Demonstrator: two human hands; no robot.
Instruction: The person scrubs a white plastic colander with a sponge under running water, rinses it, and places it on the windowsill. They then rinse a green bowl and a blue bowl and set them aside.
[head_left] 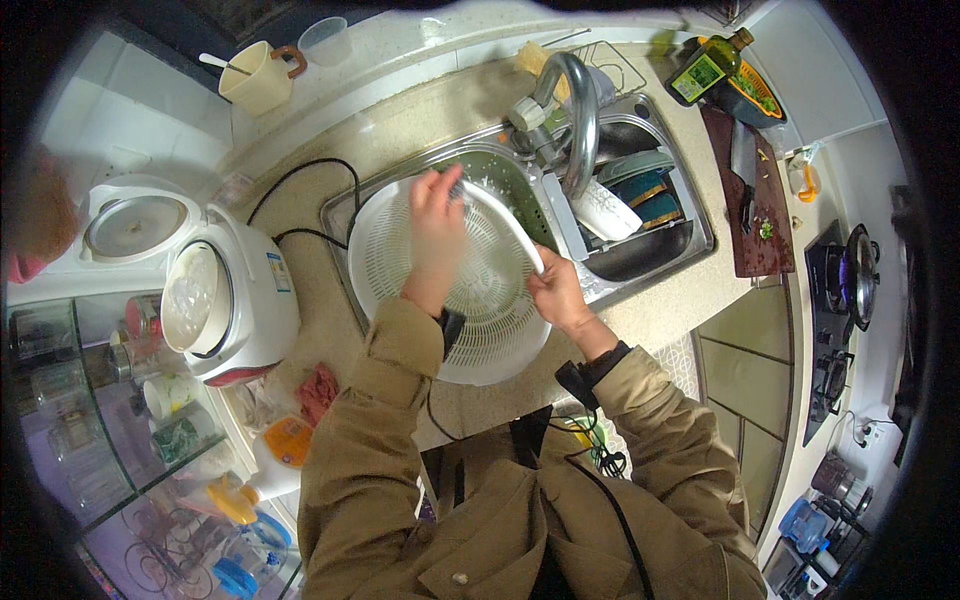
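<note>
A large round white plastic colander is tilted over the left sink basin and the counter's front. My right hand grips its right rim, thumb and fingers closed on the edge. Over the colander's inside is my left hand, smeared by motion, its fingers up near the far rim. Something small and dark shows beside those fingertips; I cannot make out what it is or whether it is held. Behind the colander, part of the green-tinted left basin shows, with white specks on its wall.
A curved metal faucet stands behind the basins. Bowls and plates sit in the right basin. A cleaver lies on a brown cutting board beside an oil bottle. At left stands an open rice cooker near a black cord.
</note>
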